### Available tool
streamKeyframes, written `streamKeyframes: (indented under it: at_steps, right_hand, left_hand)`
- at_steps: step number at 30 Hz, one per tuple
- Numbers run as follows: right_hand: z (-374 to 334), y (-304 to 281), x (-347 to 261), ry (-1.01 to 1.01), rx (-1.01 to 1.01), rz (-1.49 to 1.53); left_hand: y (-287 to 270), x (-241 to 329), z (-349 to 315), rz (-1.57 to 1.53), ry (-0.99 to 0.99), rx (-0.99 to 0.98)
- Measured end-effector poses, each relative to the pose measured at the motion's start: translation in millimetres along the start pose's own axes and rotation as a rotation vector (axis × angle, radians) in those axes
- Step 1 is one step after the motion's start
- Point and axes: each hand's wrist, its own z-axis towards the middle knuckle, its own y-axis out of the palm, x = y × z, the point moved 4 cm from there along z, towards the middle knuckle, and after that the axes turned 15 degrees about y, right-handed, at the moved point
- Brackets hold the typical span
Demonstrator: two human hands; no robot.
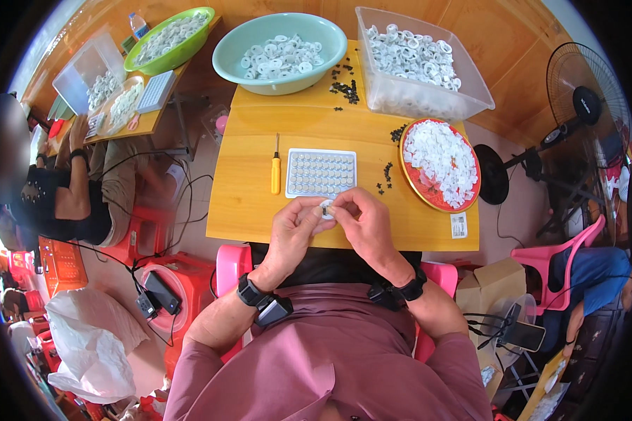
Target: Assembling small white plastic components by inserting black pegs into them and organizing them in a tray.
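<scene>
Over the table's near edge, my left hand (296, 226) and my right hand (361, 216) meet, both closed on a small round white part (326, 205) with a dark spot at its middle. The fingertips cover much of it. Just beyond my hands lies a white tray (288, 194) with rows of small round silvery pieces that look like button cells. To its left rests a screwdriver (276, 174) with a yellow handle, its shaft pointing away from me. On the right, a red plate (405, 163) is heaped with small white plastic pieces (442, 158).
At the table's far side stand a pale green basin (225, 59) and a clear plastic box (421, 102), both holding round white parts. Small black pieces (345, 91) lie scattered nearby. A fan (586, 105) stands at right. Another person (70, 189) sits at a side table on the left.
</scene>
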Motion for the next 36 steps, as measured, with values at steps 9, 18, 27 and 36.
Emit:
streamKeyframes:
  at_steps: [9,18,27,36]
  right_hand:
    - [-15,2,-28,-0.598,0.195,-0.489]
    - [-10,3,-18,-0.391,0.187,-0.283]
    - [9,-4,5,0.111,-0.145,0.132]
    - [0,-6,-10,0.067,-0.225,0.084]
  left_hand:
    - [0,2,1,-0.061,-0.019,-0.009]
    - [4,7,-2,0.003,-0.017,-0.003]
    - [4,5,1,-0.054,-0.004,-0.029]
    - [6,4,-2,-0.023,-0.084,-0.013]
